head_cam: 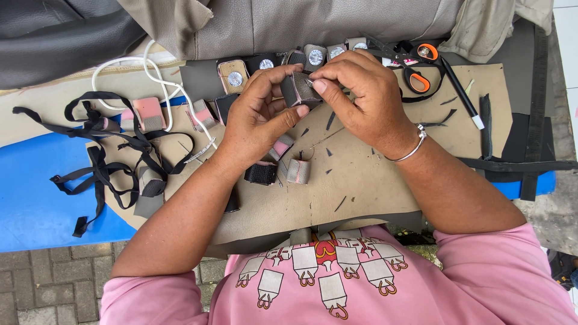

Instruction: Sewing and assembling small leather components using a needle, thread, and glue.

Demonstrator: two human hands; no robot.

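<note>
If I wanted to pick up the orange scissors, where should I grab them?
Probably by the orange handle loops of the scissors, reaching from the near side. The loops face the person while the blades point away toward the grey cover, and a black strap lies by them.

One pair of orange-handled scissors (415, 66), one black pen (461, 94), one silver bracelet (414, 146) (on the right wrist).
</note>
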